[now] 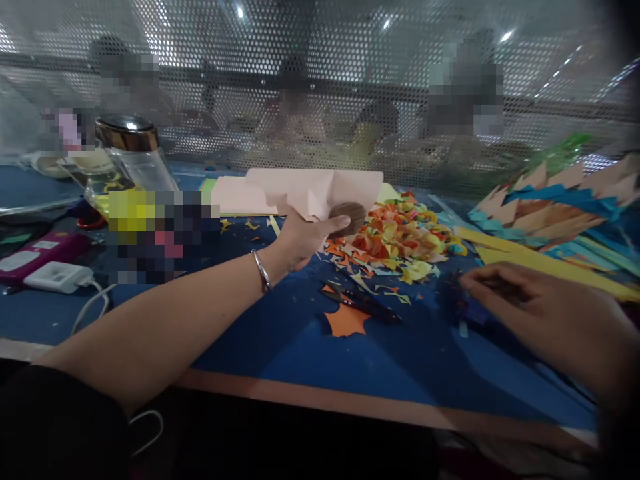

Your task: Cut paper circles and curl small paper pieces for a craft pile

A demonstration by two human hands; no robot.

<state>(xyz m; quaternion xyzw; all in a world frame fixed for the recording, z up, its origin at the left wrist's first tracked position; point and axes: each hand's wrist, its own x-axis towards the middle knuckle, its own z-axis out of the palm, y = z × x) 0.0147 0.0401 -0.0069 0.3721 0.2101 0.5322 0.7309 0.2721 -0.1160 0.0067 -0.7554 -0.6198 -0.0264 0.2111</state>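
My left hand (303,237), with a bangle on the wrist, is closed around a rounded brown object (347,219), its thumb lying across the front. Pale pink paper (350,187) rises in a crease right behind that hand; whether the fingers also grip it is hidden. On the right, my right hand (530,300) is blurred, its fingers curled together. What they hold, if anything, I cannot make out. A dark blue object (473,310) lies just beside its fingertips. Between the hands, dark scissors (367,303) rest partly over an orange paper piece with pointed edges (347,321).
Colourful paper scraps (405,233) heap up beyond the scissors. Zigzag-cut paper strips (560,207) stand at the right. A glass bottle (143,160), a magenta power strip (47,257) and a white charger (59,277) are at the left. Perforated metal (320,133) closes off the back.
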